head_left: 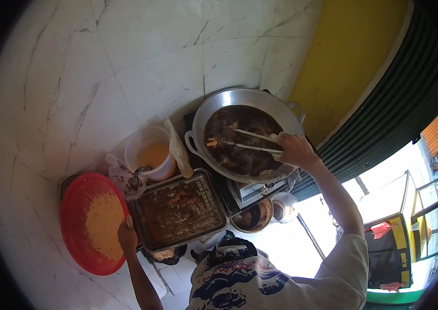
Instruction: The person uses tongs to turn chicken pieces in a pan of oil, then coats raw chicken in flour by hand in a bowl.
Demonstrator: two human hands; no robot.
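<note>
My right hand is closed around a pair of long metal tongs, whose two arms are spread apart over a large silver wok. Dark, bubbling oil fills the wok's middle. Near the tip of the lower arm lies a golden-brown fried piece; more browned bits show by the upper tip. On the left, my left hand grips the right rim of a red basin, thumb on top. Pale yellow flour-like powder covers much of the basin's inside.
A metal tray with a wire rack, stained brown, sits between basin and wok. Behind it stands a white bucket of orange-yellow liquid beside plastic bags. The wok rests on a stove. Below are a brown-stained pot and a glass display case.
</note>
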